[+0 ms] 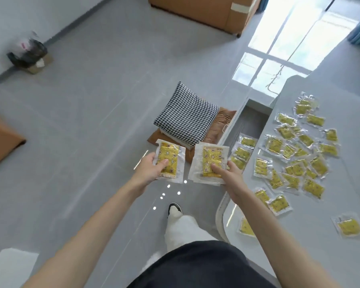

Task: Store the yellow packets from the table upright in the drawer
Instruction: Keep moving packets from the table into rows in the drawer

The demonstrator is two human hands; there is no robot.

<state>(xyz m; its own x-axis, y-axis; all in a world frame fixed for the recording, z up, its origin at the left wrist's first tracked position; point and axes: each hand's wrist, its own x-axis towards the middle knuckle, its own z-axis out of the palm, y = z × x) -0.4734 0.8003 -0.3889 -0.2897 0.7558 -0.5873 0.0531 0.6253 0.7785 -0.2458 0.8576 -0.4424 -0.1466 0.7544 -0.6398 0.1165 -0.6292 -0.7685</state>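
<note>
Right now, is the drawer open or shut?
Open. The drawer is pulled out beside the table, its grey inside shows, and a few yellow packets already sit at its near end.

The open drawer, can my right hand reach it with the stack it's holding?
Probably yes. The right hand holds its stack of packets just beside the open drawer, with nothing between them. Stored packets fill the drawer's near end; the far part looks free.

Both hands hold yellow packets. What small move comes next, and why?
Probably move the stack in the right hand over the open drawer and stand it upright beside the packets there: the left hand is full too, both over the floor.
</note>
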